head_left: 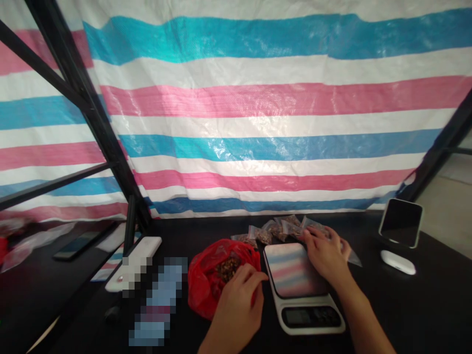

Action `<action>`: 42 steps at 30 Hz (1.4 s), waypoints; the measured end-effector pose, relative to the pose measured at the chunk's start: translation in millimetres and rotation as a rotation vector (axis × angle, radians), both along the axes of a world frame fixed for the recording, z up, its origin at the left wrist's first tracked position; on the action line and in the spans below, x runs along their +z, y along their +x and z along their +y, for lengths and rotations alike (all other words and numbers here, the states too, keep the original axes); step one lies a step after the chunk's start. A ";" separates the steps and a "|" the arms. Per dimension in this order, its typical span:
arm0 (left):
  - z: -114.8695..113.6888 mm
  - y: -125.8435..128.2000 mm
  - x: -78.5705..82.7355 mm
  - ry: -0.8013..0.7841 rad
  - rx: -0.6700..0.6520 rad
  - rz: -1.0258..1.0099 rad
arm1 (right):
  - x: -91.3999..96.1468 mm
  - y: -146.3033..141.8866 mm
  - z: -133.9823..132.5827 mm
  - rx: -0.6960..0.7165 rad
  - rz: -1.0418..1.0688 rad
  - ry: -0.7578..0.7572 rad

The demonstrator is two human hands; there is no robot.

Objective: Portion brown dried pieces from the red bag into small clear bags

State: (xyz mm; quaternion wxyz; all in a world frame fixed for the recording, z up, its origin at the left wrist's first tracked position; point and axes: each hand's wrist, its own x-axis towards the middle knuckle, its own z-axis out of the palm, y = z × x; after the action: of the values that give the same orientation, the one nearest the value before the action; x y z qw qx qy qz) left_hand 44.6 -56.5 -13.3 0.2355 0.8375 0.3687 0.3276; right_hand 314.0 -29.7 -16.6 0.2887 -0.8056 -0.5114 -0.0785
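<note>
My left hand (238,305) is at the near right rim of a red plastic bag (201,280), its fingers curled over the edge. Small brown dried pieces (227,269) show inside the bag. Right of it lies a white kitchen scale (278,314) with a shiny square plate (291,270) and a dark display; nothing lies on the visible plate. My right hand (328,253) reaches across the plate's far right corner, fingers stretched over a clear zip bag (354,258) and touching it. Several small zip bags (273,231) of brown pieces lie behind the scale.
Left of the red bag are a blurred-out patch (158,305) and a white elongated device (151,248). A dark phone (79,245) lies farther left. At right stand a tilted dark-screened device (401,222) and a white case (398,262). Black frame bars (106,142) and striped sheeting (265,98) enclose the table.
</note>
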 end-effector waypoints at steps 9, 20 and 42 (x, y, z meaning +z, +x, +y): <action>-0.3 4.6 6.6 -0.079 0.188 -0.291 | 1.7 -13.7 11.5 0.160 0.090 0.074; 38.7 -10.5 7.4 -0.541 0.397 -0.913 | 44.5 -109.7 -13.0 0.910 0.387 0.211; 30.7 -4.9 11.4 -0.300 0.218 -0.632 | 46.7 -130.9 -10.2 0.741 0.218 0.132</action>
State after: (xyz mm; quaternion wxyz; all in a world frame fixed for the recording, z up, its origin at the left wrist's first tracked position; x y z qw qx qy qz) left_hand 39.7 -25.8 -1.9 0.4219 0.6067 0.4086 0.5357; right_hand 183.2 -39.9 30.1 0.4014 -0.5497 -0.7277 0.0841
